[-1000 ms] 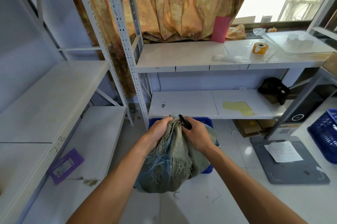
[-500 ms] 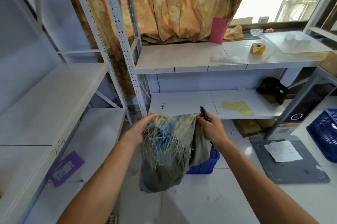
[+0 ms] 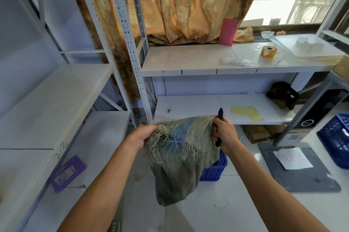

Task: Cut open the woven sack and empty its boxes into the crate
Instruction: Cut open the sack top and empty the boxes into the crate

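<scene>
Both grips clamp the sack's (image 3: 181, 156) frayed top: left hand (image 3: 142, 135) at nine o'clock, right hand (image 3: 224, 135) at three, also holding a black cutter (image 3: 220, 116). Sack hangs over the blue crate (image 3: 215, 169).

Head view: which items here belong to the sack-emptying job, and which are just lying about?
Job: sack held by left hand and right hand; black cutter in right hand; blue crate behind the sack.

Lying about: tape roll, pink card, purple card, yellow paper.

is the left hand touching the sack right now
Touching. The head view shows the left hand gripping the frayed edge of the woven sack.
</scene>
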